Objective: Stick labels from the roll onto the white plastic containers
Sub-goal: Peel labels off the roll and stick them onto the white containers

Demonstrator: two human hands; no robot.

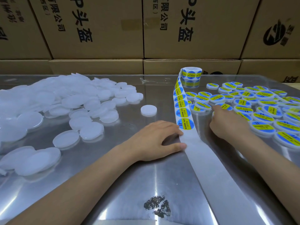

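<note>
Steel table [113, 184]: your left hand [155, 140] pins the backing strip [209, 168] flat, fingers straight (steadying it), while your right hand [227, 122], curled fingers, sets a labelled container [224, 106] down right.

nearest label [186, 124] on strip: "SOLDERING PASTE", black on yellow band | cardboard boxes [97, 26]: "P头盔", "有限公司" | labelled containers [263, 125]: print too small to read

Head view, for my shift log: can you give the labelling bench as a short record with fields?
surface: metal table
unlabelled containers: white pile, left side
single container, alone near centre
label roll, upright at the back
label strip, runs toward the person
left hand, fingertips on the strip
right hand, at the labelled containers
</note>
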